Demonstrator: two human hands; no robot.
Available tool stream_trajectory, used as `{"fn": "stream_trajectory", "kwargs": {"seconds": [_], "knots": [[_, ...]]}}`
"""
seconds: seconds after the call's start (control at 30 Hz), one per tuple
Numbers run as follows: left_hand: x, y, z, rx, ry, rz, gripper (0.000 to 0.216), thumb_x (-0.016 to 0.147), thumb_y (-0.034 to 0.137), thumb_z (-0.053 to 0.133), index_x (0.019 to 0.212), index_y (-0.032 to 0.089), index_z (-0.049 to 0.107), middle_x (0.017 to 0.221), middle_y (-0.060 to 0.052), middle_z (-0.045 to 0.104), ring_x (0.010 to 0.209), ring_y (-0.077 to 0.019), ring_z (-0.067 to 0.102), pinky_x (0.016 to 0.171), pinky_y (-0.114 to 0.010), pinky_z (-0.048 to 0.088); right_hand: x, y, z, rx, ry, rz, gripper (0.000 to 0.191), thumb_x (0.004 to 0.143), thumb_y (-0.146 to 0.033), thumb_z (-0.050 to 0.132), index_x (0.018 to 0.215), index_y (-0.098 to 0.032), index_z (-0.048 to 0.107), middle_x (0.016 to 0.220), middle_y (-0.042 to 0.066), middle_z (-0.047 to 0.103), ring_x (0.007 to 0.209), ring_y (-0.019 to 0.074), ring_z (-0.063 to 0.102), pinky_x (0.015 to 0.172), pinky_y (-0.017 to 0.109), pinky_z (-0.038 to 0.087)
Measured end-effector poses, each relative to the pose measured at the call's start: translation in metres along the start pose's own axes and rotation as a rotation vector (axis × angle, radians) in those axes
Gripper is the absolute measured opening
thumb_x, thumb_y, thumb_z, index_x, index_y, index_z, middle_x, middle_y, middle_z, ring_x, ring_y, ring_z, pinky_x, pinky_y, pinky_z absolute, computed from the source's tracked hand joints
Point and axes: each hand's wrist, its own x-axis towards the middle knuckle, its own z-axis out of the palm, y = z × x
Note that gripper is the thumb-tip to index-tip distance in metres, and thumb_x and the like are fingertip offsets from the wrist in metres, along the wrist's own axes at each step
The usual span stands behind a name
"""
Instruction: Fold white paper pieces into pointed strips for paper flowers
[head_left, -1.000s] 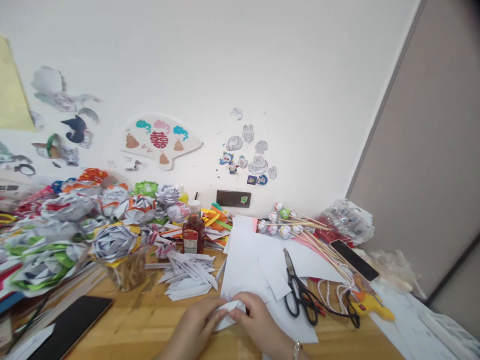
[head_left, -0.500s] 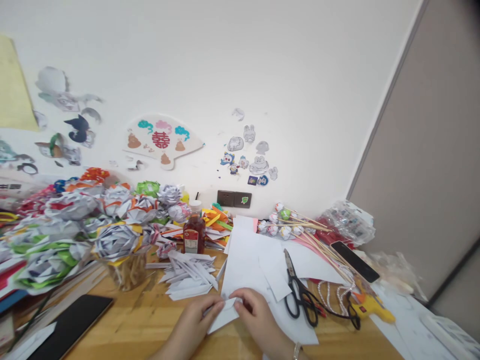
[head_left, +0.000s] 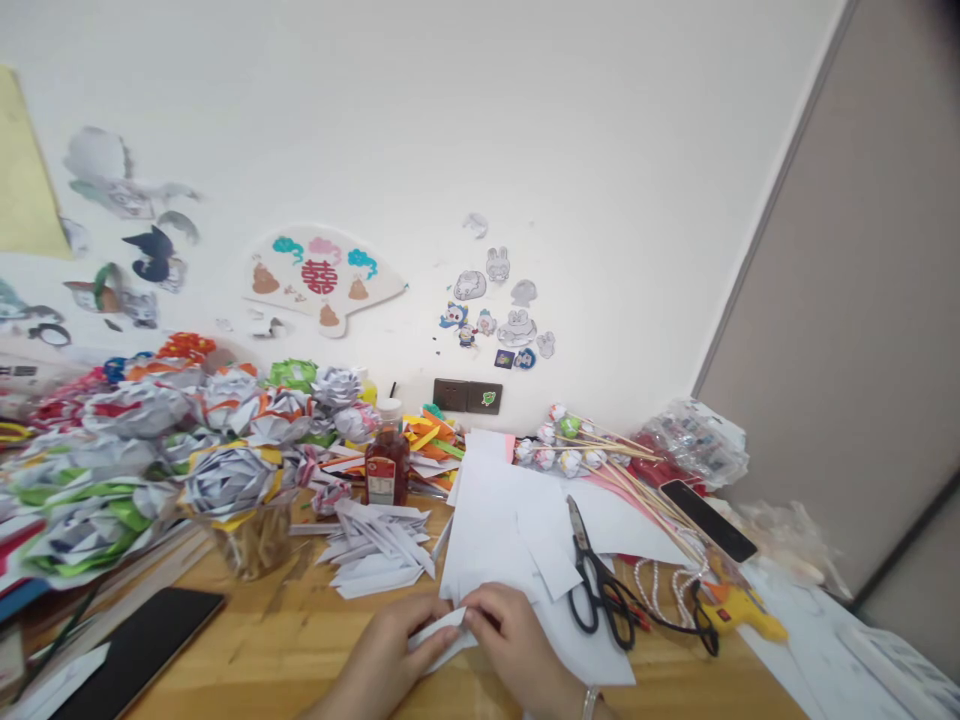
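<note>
At the bottom middle, my left hand [head_left: 390, 655] and my right hand [head_left: 514, 640] meet over a small folded piece of white paper [head_left: 442, 638]. Both pinch it between fingers and thumbs, pressing it against the wooden table [head_left: 300, 650]. Just beyond my hands lies a spread of white paper sheets [head_left: 502, 520]. A pile of folded white paper pieces [head_left: 379, 550] sits to the left of those sheets. Black scissors [head_left: 596, 580] lie shut on the sheets, right of my right hand.
Paper flowers [head_left: 150, 440] crowd the left side. A red-labelled bottle [head_left: 387, 455] stands behind the folded pile. A dark phone [head_left: 139, 650] lies bottom left, another phone [head_left: 709, 520] at right. Skewers with paper buds [head_left: 600, 455], a yellow glue gun [head_left: 742, 615] and a plastic bag [head_left: 701, 440] are right.
My hands have kept working the folded paper; its lower point, loose half a second ago, now lies flatter under my fingers. The view shifted slightly.
</note>
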Motion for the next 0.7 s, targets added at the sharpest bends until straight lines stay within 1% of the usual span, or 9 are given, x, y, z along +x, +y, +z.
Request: {"fn": "stream_trajectory", "kwargs": {"seconds": [0.2,0.3,0.4,0.5,0.57,0.7], "knots": [[0.0013,-0.005,0.0009,0.03,-0.027,-0.009,0.024,0.078,0.034,0.05,0.083,0.02,0.069,0.079,-0.003,0.071,0.073,-0.0187,0.061,0.07,-0.022,0.045,-0.0005,0.0014,0.0,-0.005,-0.012,0.01,0.018,0.082,-0.018,0.047,0.08,-0.018,0.065,0.077,0.004,0.064,0.074,0.0168,0.056,0.068,0.025,0.04],[0.0018,-0.0065,0.0012,0.038,-0.039,-0.016,0.024,0.078,0.034,0.05,0.082,0.019,0.068,0.078,-0.003,0.071,0.073,-0.0189,0.061,0.068,-0.022,0.045,0.0011,0.0039,0.0005,0.051,-0.003,0.023,0.018,0.081,-0.021,0.048,0.078,-0.016,0.065,0.075,0.004,0.064,0.073,0.0168,0.056,0.068,0.025,0.04],[0.0028,-0.0074,0.0014,0.044,-0.03,-0.025,0.026,0.078,0.035,0.049,0.076,0.017,0.068,0.073,-0.003,0.07,0.07,-0.0191,0.061,0.065,-0.022,0.044,0.0039,0.0064,0.0012,0.16,-0.017,0.048,0.019,0.079,-0.023,0.049,0.071,-0.015,0.064,0.066,0.001,0.061,0.065,0.0151,0.054,0.061,0.022,0.04],[0.0037,-0.0075,0.0016,0.05,-0.019,-0.037,0.027,0.078,0.035,0.049,0.072,0.016,0.068,0.07,-0.003,0.07,0.068,-0.0189,0.061,0.063,-0.021,0.044,0.0055,0.0072,0.0017,0.247,-0.04,0.076,0.019,0.077,-0.024,0.05,0.067,-0.014,0.063,0.057,-0.002,0.053,0.057,0.0125,0.048,0.054,0.02,0.037],[0.004,-0.0068,0.0015,0.054,-0.019,-0.034,0.027,0.078,0.035,0.049,0.073,0.017,0.067,0.07,-0.003,0.07,0.068,-0.0188,0.061,0.063,-0.021,0.044,0.0053,0.0069,0.0017,0.277,-0.05,0.09,0.019,0.077,-0.023,0.05,0.066,-0.014,0.062,0.055,-0.003,0.05,0.055,0.0115,0.045,0.052,0.019,0.036],[0.0038,-0.0042,0.0005,0.072,-0.01,-0.034,0.028,0.079,0.035,0.048,0.071,0.016,0.067,0.068,-0.003,0.069,0.066,-0.0188,0.061,0.061,-0.021,0.043,0.0037,0.005,0.001,0.273,-0.058,0.089,0.018,0.077,-0.021,0.048,0.07,-0.014,0.063,0.059,-0.002,0.051,0.056,0.0114,0.044,0.054,0.019,0.036]]}}
